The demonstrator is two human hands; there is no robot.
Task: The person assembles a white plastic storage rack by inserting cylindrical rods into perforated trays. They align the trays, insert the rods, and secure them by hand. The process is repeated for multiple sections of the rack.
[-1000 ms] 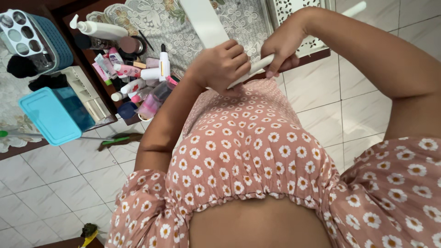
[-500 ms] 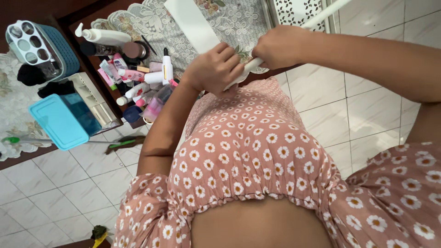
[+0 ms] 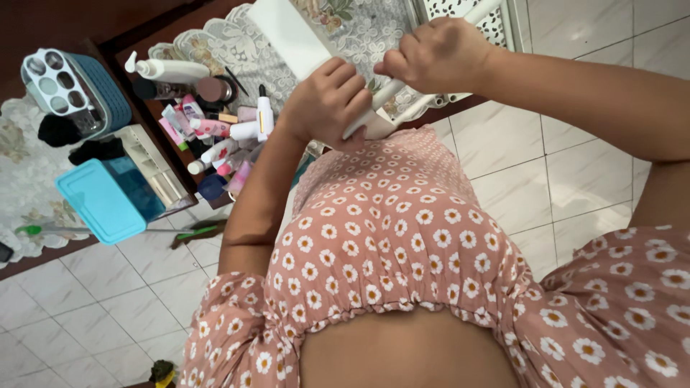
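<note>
The fingers [image 3: 343,85] of the left hand [image 3: 327,104] are clenched around the lower end of a slim white stick [image 3: 388,93], and those of the right hand [image 3: 438,54] are closed on it higher up, so the stick is held slantwise between both hands, just above the chest. Compared with half a second ago, the two hands are seen drawn closer together along the stick, and the right hand has been brought over its middle; the grasp appears to have been tightened rather than let go. Behind the stick, a white flat board [image 3: 291,32] is seen over a lace cloth [image 3: 237,50]. Left of the stick, a crowd of cosmetic tubes and bottles [image 3: 215,126] is spread on the dark bench [image 3: 108,29], with a blue lidded box [image 3: 97,201] further left. Nothing is seen lying between the hands.
</note>
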